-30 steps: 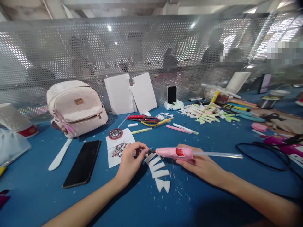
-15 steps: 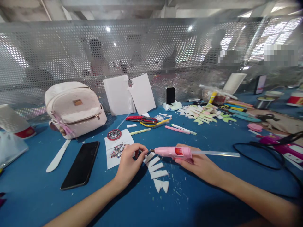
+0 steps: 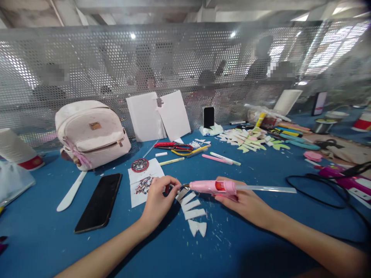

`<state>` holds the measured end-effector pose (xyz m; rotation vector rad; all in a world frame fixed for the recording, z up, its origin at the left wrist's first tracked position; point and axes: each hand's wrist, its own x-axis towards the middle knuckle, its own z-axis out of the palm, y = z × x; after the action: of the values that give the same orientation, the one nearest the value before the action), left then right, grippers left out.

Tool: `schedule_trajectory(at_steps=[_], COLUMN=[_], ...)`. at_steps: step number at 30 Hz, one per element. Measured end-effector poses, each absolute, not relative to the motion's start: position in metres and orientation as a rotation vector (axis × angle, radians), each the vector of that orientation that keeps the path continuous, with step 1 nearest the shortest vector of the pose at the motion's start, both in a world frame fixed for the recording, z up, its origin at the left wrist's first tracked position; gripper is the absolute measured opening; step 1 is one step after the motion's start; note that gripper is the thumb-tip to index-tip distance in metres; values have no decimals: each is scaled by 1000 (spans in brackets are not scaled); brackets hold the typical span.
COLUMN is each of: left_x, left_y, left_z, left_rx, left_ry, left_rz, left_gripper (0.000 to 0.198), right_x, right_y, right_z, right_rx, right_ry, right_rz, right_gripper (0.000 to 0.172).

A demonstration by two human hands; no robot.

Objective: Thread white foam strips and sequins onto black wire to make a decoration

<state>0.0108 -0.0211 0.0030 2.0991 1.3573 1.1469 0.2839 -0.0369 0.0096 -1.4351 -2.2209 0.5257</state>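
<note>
My right hand (image 3: 239, 197) is wrapped round a pink hot glue gun (image 3: 205, 187), whose nozzle points left. A clear glue stick (image 3: 266, 188) sticks out of its back end. My left hand (image 3: 162, 197) is closed in a pinch just beyond the nozzle tip; what its fingertips hold is too small to make out, though something thin and dark shows there. Below the nozzle lie several white strips (image 3: 194, 213) in a fanned row, partly hidden by the left fingers. A white fishtail-shaped piece (image 3: 197, 227) ends the row nearest me.
White paper (image 3: 139, 199) with loose sequins lies left of my hand, with a round red-rimmed dish (image 3: 140, 165) on it. Farther left are a black phone (image 3: 98, 202), a white plastic knife (image 3: 71, 193) and a backpack (image 3: 92, 135). Red-handled pliers (image 3: 174, 145) lie behind; a black cable (image 3: 315, 177) loops right.
The glue gun and my right hand have shifted very slightly to the right. My left hand stays in its pinch, almost unmoved.
</note>
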Motion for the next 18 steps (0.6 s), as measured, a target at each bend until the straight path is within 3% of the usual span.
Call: schedule_trajectory(at_steps=[6, 18], left_x=[11, 11], left_y=[-20, -22], left_z=[2, 2], left_rx=[2097, 2087], left_ry=[1354, 1324], left_rz=[1133, 1131], left_gripper=[16, 17], right_x=[280, 279], right_y=[-35, -35], right_z=[14, 17], right_rx=[-1300, -1258], right_ry=[-2176, -2072], right_rz=[621, 757], right_gripper=[43, 41])
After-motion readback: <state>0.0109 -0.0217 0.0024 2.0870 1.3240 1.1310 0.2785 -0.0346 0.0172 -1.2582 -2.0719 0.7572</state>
